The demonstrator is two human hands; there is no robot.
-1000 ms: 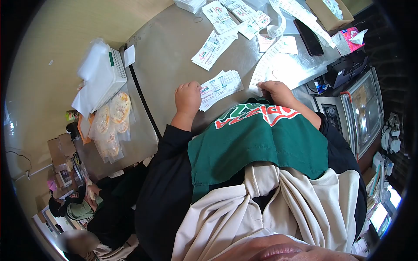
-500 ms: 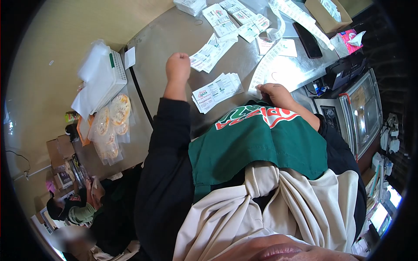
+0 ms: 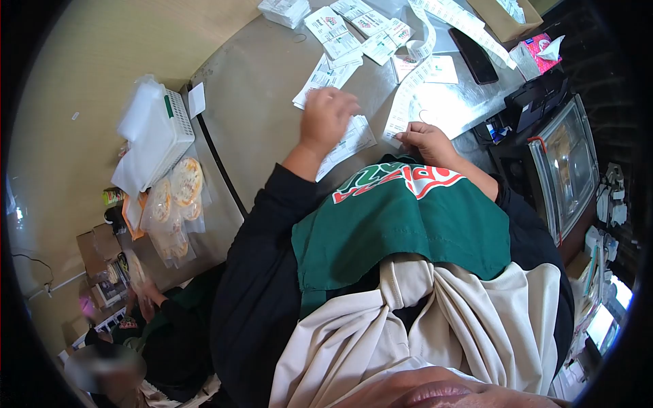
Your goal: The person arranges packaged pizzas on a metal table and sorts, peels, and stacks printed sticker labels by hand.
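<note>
My right hand [image 3: 425, 140] pinches the lower end of a long curling strip of printed labels [image 3: 410, 92] in front of my green apron. Over a fanned pile of printed cards [image 3: 349, 146], my left hand [image 3: 325, 124] is raised with its fingers loosely bent and apart, slightly blurred. Nothing shows in it, and it covers part of that pile. Just beyond it lies another spread of printed cards [image 3: 323, 76]. Farther off are bundled cards [image 3: 333, 32] with red and green print. Whether the left hand touches any card cannot be made out.
A black phone [image 3: 474, 56], a cardboard box [image 3: 507, 20] and a pink tissue pack [image 3: 542, 49] stand at the far right of the metal table [image 3: 241, 81]. Leftward are a white basket [image 3: 178, 126] and bagged pizzas [image 3: 186, 182]. Another person [image 3: 153, 326] works at lower left.
My left hand has moved right and toward me, from beside the cards to over the nearer pile, its fist loosening. My right hand stays at the strip's end.
</note>
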